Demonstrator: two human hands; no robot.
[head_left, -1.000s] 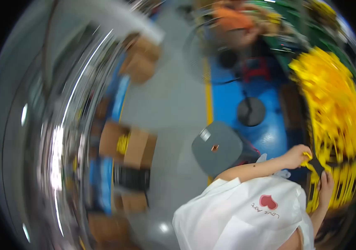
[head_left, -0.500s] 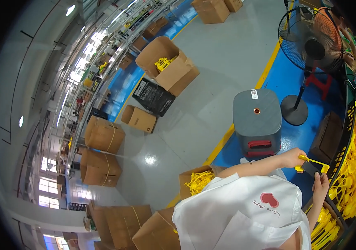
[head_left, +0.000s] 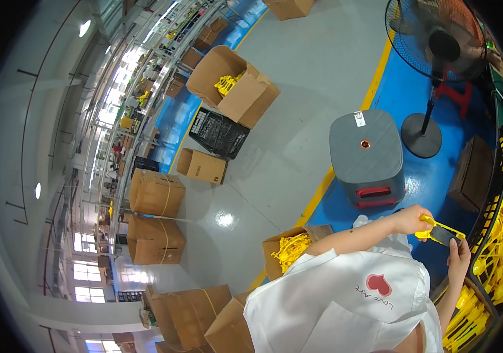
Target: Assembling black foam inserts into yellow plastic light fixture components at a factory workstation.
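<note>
Left hand and right hand each grasp an end of a flat yellow-and-black plastic part, steadying it above a crate of yellow plastic parts.

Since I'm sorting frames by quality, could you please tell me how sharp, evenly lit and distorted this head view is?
Head view: sharp, with no motion blur; heavy fisheye bending curves the shelving and leaves black corners; ceiling lamps glare as a bright spot on the glossy grey floor; windows at lower left are blown out; the left hand and right hand on the yellow part are evenly lit.

A factory floor: stacked cardboard boxes, conveyor line, yellow plastic parts.
</note>
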